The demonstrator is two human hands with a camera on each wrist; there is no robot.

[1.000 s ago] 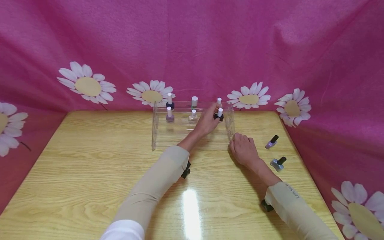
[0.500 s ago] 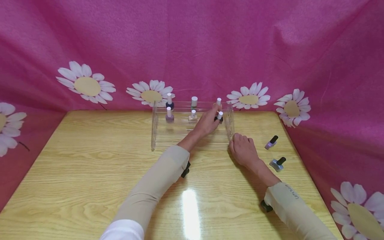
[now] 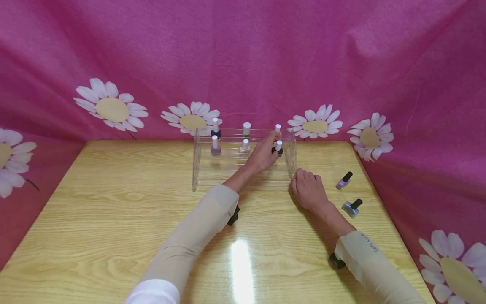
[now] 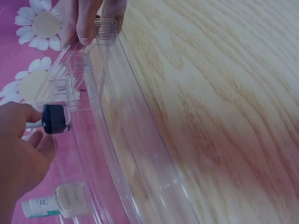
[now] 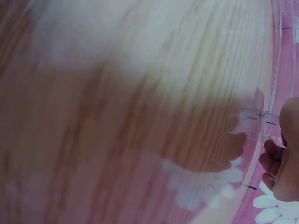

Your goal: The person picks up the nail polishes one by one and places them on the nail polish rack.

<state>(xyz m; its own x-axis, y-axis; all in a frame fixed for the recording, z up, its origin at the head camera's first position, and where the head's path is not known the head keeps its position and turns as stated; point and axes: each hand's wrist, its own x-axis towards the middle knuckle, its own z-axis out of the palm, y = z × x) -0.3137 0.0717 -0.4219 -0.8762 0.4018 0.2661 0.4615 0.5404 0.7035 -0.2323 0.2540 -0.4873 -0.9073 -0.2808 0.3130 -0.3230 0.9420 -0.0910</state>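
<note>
My left hand is at the right end of a clear acrylic rack, pinching a black nail polish bottle with a white cap on the second tier. In the left wrist view, fingers lie on both sides of its cap. My right hand grips the rack's right front corner, with curled fingers partly seen in the right wrist view. On the same tier stand a mauve nail polish bottle and a pale nail polish bottle. Behind them on the top tier are a dark blue bottle, a green bottle and another white-capped bottle.
A lilac bottle and a silver-grey bottle, both black-capped, lie on the wooden table to the right. A pink curtain with daisies hangs behind and along both sides.
The black bottle has come down slightly on the second tier, its white cap a little lower, with my left hand still at it. My right hand has stayed at the rack's corner.
</note>
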